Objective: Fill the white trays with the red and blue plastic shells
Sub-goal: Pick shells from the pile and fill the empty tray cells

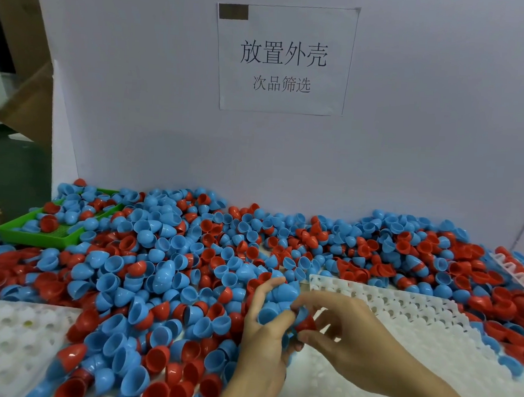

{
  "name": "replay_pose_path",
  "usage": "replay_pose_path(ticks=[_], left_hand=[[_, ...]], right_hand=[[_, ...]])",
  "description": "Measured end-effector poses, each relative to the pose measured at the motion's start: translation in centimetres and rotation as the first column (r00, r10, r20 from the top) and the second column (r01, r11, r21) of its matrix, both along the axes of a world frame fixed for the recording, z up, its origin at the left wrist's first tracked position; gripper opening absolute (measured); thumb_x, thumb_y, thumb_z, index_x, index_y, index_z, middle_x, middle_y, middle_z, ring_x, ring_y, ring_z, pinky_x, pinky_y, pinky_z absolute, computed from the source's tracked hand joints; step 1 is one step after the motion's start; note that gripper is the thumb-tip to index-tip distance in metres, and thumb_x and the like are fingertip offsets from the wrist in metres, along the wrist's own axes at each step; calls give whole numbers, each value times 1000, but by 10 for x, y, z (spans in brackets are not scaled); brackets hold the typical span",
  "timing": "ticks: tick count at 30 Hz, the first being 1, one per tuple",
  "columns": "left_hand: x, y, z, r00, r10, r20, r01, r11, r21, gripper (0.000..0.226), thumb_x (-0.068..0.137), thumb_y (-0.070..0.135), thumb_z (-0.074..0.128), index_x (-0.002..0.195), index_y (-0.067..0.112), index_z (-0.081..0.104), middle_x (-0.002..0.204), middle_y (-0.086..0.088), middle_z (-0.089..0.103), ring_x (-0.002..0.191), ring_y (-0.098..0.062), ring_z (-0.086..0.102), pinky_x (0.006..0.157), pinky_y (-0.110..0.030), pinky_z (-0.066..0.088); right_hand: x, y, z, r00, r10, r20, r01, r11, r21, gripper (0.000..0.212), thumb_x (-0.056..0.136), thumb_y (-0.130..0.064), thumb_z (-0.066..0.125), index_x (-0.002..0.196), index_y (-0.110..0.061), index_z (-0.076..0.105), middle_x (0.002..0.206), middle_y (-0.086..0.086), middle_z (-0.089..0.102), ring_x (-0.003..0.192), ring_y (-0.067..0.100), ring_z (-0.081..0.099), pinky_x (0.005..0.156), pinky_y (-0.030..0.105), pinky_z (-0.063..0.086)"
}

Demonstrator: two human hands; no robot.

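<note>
A worktop heaped with red and blue plastic shells (164, 269) stretches along a white backboard bearing a printed paper sign (284, 58). A white tray (416, 318) lies in front of the person at right, its visible pockets bare; a second white tray (3, 345) sits at lower left, also unfilled as far as can be seen, and a third tray's edge (520, 274) shows at far right among the shells. A green basket (22, 229) at left holds a scattering of shells. At the pile's edge, the left hand (262, 330) cups a cluster of blue shells (279, 297), fingers curled around them, while the right hand (338, 332) pinches a red shell (306, 323) between thumb and fingertips. Judging by the bare pockets, filling has barely begun; nearly all shells remain loose.
</note>
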State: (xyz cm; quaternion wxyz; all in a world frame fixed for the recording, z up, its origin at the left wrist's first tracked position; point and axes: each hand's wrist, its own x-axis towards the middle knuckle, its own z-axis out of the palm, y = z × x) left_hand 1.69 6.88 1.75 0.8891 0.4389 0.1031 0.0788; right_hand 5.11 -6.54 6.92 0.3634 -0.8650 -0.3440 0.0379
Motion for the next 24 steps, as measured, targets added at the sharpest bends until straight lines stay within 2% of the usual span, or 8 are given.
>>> replay_pose_path(ticks=[4, 7, 13, 15, 17, 20, 22, 24], left_hand=[[-1, 0, 2, 999, -27, -20, 26, 997, -74, 44, 87, 2, 63, 107, 40, 72, 106, -9, 76, 80, -20, 71, 60, -29, 55], [1, 3, 2, 998, -4, -66, -4, 992, -124, 43, 85, 3, 67, 106, 41, 74, 116, -4, 72, 95, -22, 68, 63, -27, 55], [2, 6, 5, 996, -26, -90, 11, 986, -166, 46, 85, -1, 67, 101, 40, 75, 125, -5, 67, 108, -29, 65, 61, -29, 54], [3, 7, 6, 994, -55, -96, 39, 985, -167, 47, 85, -3, 67, 99, 41, 76, 126, -5, 65, 114, -32, 63, 60, -30, 54], [4, 9, 6, 993, -78, -91, 63, 986, -154, 48, 85, -5, 65, 98, 39, 76, 125, -6, 63, 106, -31, 63, 58, -31, 53], [6, 12, 3, 990, -98, -101, 85, 988, -129, 47, 85, -9, 62, 98, 34, 77, 124, -12, 61, 88, -31, 58, 56, -31, 52], [7, 15, 1, 990, -115, -84, 105, 988, -113, 48, 84, -11, 61, 100, 31, 77, 125, -15, 62, 91, -35, 60, 69, -40, 55], [9, 17, -1, 991, -127, -49, 120, 985, -123, 48, 84, -12, 62, 100, 30, 77, 125, -19, 63, 92, -36, 61, 70, -42, 54]], right_hand=[[-1, -1, 3, 979, -40, -198, 89, 965, 248, 19, 84, -13, 78, 97, -26, 71, 88, -2, 69, 69, 19, 71, 66, 28, 57], [4, -5, 11, 960, -186, -210, 265, 844, 466, 14, 82, -20, 72, 95, -15, 69, 84, 2, 73, 73, 16, 72, 63, 17, 54], [24, 13, 54, 763, -602, -235, 413, 175, 894, 23, 88, -43, 69, 99, -24, 62, 89, -4, 71, 84, 7, 72, 74, 14, 56], [40, 48, 78, 770, -587, -249, 353, 67, 933, 26, 93, -39, 67, 103, -17, 59, 95, -2, 68, 85, 11, 73, 76, 21, 58], [60, 98, 108, 858, -470, -209, 338, 209, 918, 29, 95, -38, 64, 109, -13, 57, 100, 2, 67, 88, 17, 72, 78, 35, 61], [75, 168, 146, 977, -170, -126, 207, 892, 401, 82, 94, -53, 58, 153, -8, 22, 142, 14, 53, 120, 30, 59, 101, 47, 50], [74, 190, 145, 998, -54, -23, 54, 999, -1, 93, 95, -60, 48, 157, -8, 3, 152, 18, 42, 132, 33, 49, 108, 40, 41], [72, 186, 132, 993, -48, 107, 62, 990, -129, 83, 97, -60, 45, 156, -8, 16, 152, 15, 43, 134, 30, 47, 105, 38, 39]])
